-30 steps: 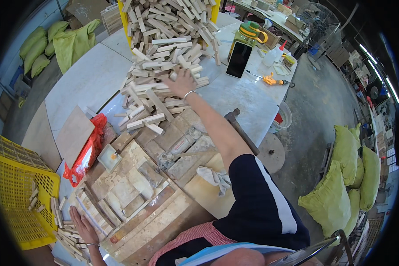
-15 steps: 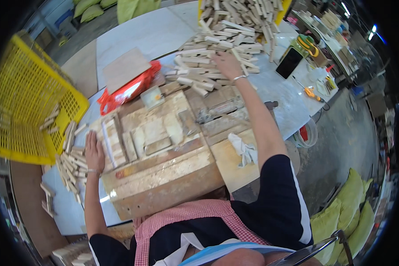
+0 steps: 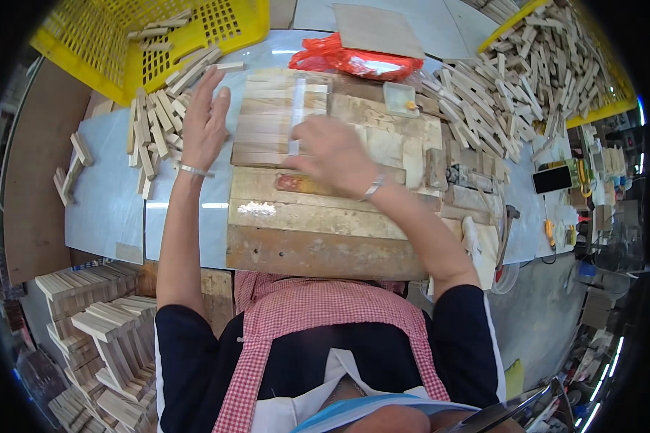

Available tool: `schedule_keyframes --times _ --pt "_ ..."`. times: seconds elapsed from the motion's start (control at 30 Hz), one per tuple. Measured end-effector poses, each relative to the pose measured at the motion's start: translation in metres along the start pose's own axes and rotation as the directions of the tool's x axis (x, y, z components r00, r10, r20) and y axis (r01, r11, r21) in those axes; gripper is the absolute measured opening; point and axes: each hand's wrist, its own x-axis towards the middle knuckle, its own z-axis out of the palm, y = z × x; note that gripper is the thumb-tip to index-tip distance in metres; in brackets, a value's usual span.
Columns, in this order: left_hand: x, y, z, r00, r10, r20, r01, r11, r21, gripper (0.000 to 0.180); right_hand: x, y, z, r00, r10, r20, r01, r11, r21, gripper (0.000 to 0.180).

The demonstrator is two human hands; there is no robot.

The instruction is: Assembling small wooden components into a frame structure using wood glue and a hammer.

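Observation:
My left hand [image 3: 206, 119] is open with fingers spread, just right of a loose heap of short wooden blocks [image 3: 155, 126] on the white tabletop [image 3: 112, 195]. My right hand [image 3: 332, 155] is blurred and lies over a worn wooden work board [image 3: 318, 231]. Whether it holds anything is unclear. To its left, a row of pale wooden slats [image 3: 263, 123] lies side by side on the board. A clear narrow strip [image 3: 297, 115] crosses them.
A yellow mesh basket [image 3: 123, 43] with a few blocks stands at the back left. Behind the board lie a red plastic bag [image 3: 361, 61] and a flat panel [image 3: 378, 29]. A large heap of wooden sticks [image 3: 513, 79] fills the back right. A phone [image 3: 552, 179] and hand tools lie at right. Stacked blocks [image 3: 101, 339] stand at the lower left.
My right hand has come back from the far stick heap to the work board. My left hand has risen from the block heap and spread open. The view has swung left.

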Motion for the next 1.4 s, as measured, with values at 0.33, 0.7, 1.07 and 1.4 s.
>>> schedule_keyframes --times 0.33,0.7,1.07,1.4 --pt "-0.085 -0.008 -0.02 0.995 -0.069 -0.073 0.056 0.983 -0.174 0.035 0.028 -0.031 0.067 0.987 -0.145 0.075 0.161 0.939 -0.305 0.031" --pt "-0.098 0.013 0.008 0.999 0.009 0.033 -0.007 0.999 -0.05 0.032 -0.013 0.092 -0.02 0.585 0.796 0.157 -0.808 0.553 0.203 0.031" --pt "-0.075 0.044 0.042 0.985 0.07 0.155 -0.074 0.997 0.019 0.029 -0.016 0.095 -0.003 0.634 0.698 0.332 -0.773 0.566 0.287 0.06" --pt "-0.043 0.071 0.112 0.753 0.495 0.433 -0.604 0.781 0.158 0.045 -0.018 0.088 -0.004 0.615 0.68 0.398 -0.783 0.468 0.41 0.042"
